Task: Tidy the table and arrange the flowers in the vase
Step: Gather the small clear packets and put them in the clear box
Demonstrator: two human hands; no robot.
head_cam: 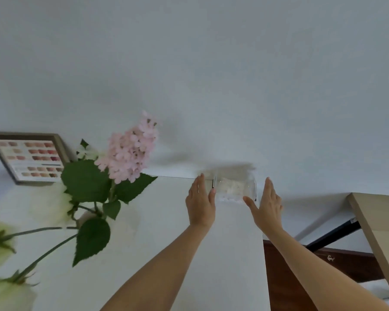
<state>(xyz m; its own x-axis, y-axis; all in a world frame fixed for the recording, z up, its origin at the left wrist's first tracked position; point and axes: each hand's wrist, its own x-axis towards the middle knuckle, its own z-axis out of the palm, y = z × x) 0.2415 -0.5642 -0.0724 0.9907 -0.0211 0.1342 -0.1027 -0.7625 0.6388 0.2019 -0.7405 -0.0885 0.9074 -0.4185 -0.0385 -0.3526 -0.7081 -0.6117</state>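
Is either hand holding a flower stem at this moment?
No: the left hand and right hand are open, flanking a clear container by the wall, while the pink flower stands apart.

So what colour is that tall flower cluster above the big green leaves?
Pale pink. The flower cluster shows clearly in the head view, the only one here.

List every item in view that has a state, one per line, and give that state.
left hand: open, palm beside the clear container, no firm grip visible
right hand: open, on the container's other side
clear container: on the table's far edge by the wall, white material inside
pink hydrangea: upright, in bloom
white flowers: drooping on long stems, blurred
framed chart: leaning against the wall
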